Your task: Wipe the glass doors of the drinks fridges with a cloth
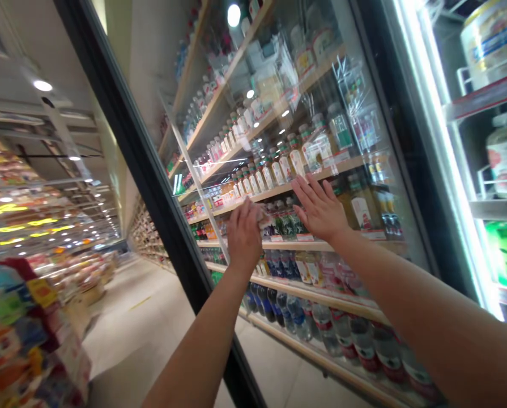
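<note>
In the head view, the left hand (243,233) has its fingers bent and held close together around a pale cloth (261,216), a crumpled bit of which shows just beside the fingertips, on the side toward the other hand. The thumb is mostly hidden, so how it grips cannot be told. The cloth is at the glass door (274,71), whose pane stretches above and around the fingers of both hands.

The right hand (321,208) is empty and flat, palm toward the pane, fingers straight and slightly spread, thumb out toward the cloth. It looks laid on the glass, though the contact itself is hidden.

The door's black frame (145,164) slants past the left fingers on their outer side, apart from them. Through the pane, wooden shelves (308,290) run behind both hands. Labelled bottles (295,161) stand just above the right fingertips, and dark bottles (288,218) between the two hands. Well to the right of the right fingers is a lit cooler (442,136) with a big jar (495,42). Far left of the left fingers, beyond the pale floor (138,317), are blurred packets (19,340).
</note>
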Action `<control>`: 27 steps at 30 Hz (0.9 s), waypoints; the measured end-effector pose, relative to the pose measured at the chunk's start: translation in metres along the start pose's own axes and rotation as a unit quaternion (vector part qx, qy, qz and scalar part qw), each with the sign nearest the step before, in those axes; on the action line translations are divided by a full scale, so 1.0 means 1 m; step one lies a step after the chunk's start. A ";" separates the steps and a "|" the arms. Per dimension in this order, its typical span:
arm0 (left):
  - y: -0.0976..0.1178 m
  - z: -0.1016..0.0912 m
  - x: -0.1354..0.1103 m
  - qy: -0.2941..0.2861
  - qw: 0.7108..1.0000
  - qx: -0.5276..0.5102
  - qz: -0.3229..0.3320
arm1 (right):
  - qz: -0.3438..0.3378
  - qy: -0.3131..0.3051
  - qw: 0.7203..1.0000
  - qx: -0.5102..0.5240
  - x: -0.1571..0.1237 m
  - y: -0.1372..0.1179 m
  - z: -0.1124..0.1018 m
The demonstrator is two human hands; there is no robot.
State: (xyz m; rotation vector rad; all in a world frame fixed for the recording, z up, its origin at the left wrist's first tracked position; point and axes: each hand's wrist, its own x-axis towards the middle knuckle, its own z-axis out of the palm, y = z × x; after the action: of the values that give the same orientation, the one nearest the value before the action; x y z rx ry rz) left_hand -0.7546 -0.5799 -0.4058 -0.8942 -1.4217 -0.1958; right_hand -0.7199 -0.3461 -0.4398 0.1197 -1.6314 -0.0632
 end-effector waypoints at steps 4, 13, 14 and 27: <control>-0.013 0.005 0.034 -0.076 0.982 -0.033 0.170 | 0.004 -0.003 1.000 0.014 0.000 0.000 -0.001; 0.001 0.004 0.028 -0.076 0.991 0.055 0.097 | -0.002 0.012 1.000 -0.006 0.000 -0.002 -0.001; 0.002 0.002 0.027 -0.113 0.983 0.055 0.131 | -0.002 0.011 1.000 -0.005 0.000 -0.002 -0.001; -0.020 -0.008 0.040 -0.181 0.955 0.070 0.225 | -0.011 0.032 0.999 -0.015 -0.001 -0.001 0.002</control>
State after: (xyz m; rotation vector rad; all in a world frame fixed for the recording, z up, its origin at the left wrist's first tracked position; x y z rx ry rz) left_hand -0.7528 -0.5830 -0.3608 -1.1475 -1.4989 0.4284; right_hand -0.7213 -0.3476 -0.4405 0.1157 -1.5642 -0.1008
